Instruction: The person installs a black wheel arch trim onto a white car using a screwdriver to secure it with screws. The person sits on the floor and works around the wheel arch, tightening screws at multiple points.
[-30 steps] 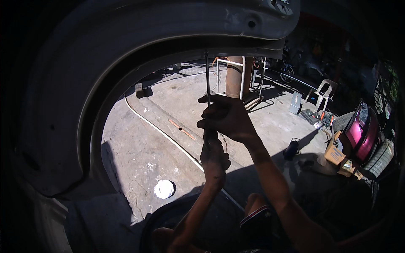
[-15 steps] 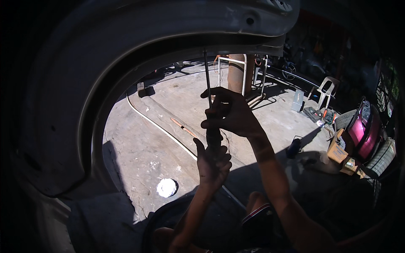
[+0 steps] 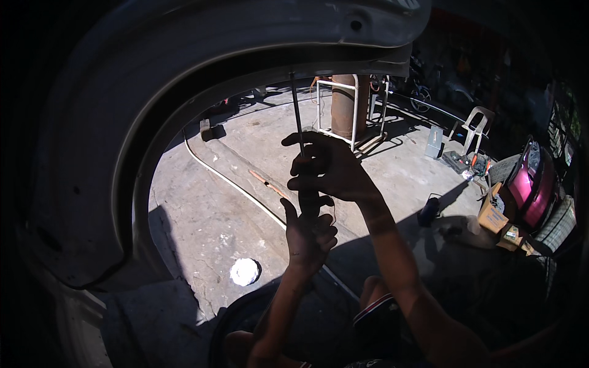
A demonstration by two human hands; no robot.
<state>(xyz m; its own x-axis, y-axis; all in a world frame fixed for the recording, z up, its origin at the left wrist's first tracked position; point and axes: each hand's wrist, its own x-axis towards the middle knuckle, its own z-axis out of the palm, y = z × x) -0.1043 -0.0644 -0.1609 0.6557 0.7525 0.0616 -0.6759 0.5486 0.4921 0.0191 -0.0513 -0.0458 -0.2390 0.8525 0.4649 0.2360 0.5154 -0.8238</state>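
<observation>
A long-shafted screwdriver [image 3: 297,107] stands nearly upright, its tip meeting the lower edge of a grey curved car body panel [image 3: 92,141] overhead. My left hand [image 3: 310,242] is closed round the lower part of its dark handle, thumb pointing up. Above it, my right hand [image 3: 334,165] has its fingers curled about the upper handle and the foot of the shaft, the index finger reaching across the shaft. Both hands are in deep shadow, so the handle is mostly hidden, and the exact tip contact is too dark to make out.
A pale hose [image 3: 233,185] crosses the concrete floor behind my hands. A round white object [image 3: 245,272] lies below left. Farther off stand a rusty cylinder [image 3: 345,110] in a white pipe frame and a plastic chair [image 3: 475,126]. Cardboard boxes [image 3: 492,214] and a magenta panel [image 3: 524,184] lie right.
The view has shifted slightly. The fingers of my right hand have moved a little left round the screwdriver; its tip stays at the panel edge, and my left hand keeps its hold.
</observation>
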